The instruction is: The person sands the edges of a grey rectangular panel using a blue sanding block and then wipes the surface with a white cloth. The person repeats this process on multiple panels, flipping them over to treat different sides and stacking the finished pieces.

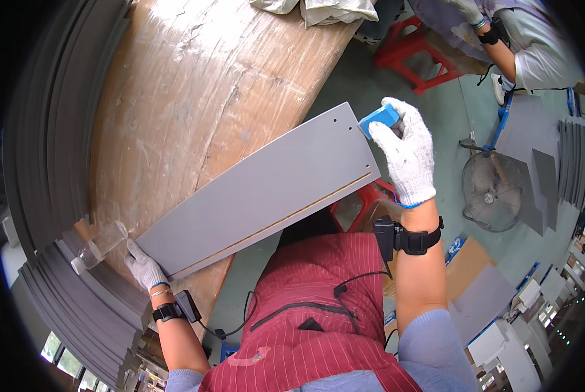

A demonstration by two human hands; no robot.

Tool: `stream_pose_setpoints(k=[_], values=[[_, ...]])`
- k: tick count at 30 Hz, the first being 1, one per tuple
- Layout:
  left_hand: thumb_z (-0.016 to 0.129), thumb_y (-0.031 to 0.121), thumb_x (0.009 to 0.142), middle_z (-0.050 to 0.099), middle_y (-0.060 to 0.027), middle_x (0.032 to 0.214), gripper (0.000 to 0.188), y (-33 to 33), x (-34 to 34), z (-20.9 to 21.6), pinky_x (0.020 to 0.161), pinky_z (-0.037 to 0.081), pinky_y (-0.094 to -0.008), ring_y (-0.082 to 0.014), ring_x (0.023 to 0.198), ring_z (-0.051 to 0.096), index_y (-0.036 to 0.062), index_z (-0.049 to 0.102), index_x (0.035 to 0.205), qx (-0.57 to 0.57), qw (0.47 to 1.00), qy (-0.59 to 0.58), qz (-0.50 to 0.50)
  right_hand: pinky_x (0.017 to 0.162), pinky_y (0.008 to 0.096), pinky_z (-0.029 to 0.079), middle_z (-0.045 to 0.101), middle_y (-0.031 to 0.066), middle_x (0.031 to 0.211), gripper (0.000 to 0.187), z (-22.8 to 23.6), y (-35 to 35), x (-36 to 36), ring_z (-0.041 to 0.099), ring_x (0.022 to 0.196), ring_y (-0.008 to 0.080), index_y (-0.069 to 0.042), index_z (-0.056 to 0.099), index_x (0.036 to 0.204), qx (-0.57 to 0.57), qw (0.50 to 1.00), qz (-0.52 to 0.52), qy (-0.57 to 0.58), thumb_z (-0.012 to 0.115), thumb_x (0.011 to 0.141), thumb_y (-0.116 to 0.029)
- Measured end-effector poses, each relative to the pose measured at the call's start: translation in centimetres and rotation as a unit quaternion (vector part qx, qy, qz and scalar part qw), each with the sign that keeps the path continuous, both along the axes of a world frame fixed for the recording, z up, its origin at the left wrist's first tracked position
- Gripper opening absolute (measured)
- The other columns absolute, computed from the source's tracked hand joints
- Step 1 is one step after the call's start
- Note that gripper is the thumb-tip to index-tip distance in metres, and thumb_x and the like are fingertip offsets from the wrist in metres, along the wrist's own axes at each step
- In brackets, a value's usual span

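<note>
A long grey panel (260,189) lies slanted over the table's edge, its right end jutting out past it. It has a few small holes near that end and a brown groove along its near side. My gloved left hand (143,264) grips the panel's left end, fingers at the far side. In my gloved right hand (407,147) a blue block (378,120) is pinched between thumb and fingers, right at the panel's short right edge. Whether the block touches the edge is hard to tell. A clear plastic bottle (101,245) lies beside my left hand.
The wooden table (188,91) has a film-like covering. Stacks of grey panels (50,130) stand along its left side. At the right are a floor fan (492,191) and more panels (573,163). A co-worker (534,52) is near a red stool (420,55) at the upper right.
</note>
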State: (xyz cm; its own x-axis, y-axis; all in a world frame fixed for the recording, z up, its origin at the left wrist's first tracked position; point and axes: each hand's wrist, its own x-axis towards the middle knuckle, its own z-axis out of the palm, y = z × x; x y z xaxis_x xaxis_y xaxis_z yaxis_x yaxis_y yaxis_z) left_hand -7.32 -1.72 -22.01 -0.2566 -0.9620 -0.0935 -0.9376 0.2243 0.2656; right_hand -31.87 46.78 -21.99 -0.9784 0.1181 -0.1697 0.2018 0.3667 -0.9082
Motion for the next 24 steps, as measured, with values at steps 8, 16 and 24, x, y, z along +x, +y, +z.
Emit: stream_pose_setpoints(k=[8, 16, 24], values=[[0.040, 0.068, 0.097, 0.062, -0.0249, 0.128, 0.084, 0.8, -1.5, 0.6, 0.102, 0.044, -0.0408, -0.0374, 0.117, 0.059, -0.0056, 0.051, 0.136, 0.005, 1.000, -0.003, -0.019, 0.083, 0.0339, 0.054, 0.070, 0.0122, 0.099, 0.042, -0.3, -0.4, -2.4, 0.069, 0.089, 0.0226, -0.005, 0.063, 0.120, 0.073, 0.994, 0.019, 0.076, 0.075, 0.082, -0.020], [0.040, 0.069, 0.097, 0.064, -0.0246, 0.118, 0.086, 1.4, -0.9, 0.9, 0.097, 0.047, -0.0389, -0.0351, 0.107, 0.062, -0.0082, 0.053, 0.131, 0.019, 1.000, 0.018, -0.011, 0.085, 0.0312, 0.056, 0.065, 0.0107, 0.111, 0.041, 1.0, 2.8, 9.9, 0.066, 0.098, 0.0174, 0.000, 0.057, 0.127, -0.051, 0.993, -0.093, -0.052, 0.071, 0.088, -0.005], [0.041, 0.069, 0.097, 0.066, -0.0242, 0.111, 0.086, 0.5, -1.2, 0.5, 0.092, 0.049, -0.0382, -0.0334, 0.101, 0.063, -0.0100, 0.055, 0.126, 0.015, 0.999, 0.027, -0.031, 0.083, 0.0274, 0.055, 0.060, 0.0103, 0.115, 0.045, -2.1, 1.4, 10.5, 0.062, 0.097, 0.0147, -0.001, 0.052, 0.131, -0.007, 0.979, -0.202, 0.031, 0.071, 0.089, -0.003]])
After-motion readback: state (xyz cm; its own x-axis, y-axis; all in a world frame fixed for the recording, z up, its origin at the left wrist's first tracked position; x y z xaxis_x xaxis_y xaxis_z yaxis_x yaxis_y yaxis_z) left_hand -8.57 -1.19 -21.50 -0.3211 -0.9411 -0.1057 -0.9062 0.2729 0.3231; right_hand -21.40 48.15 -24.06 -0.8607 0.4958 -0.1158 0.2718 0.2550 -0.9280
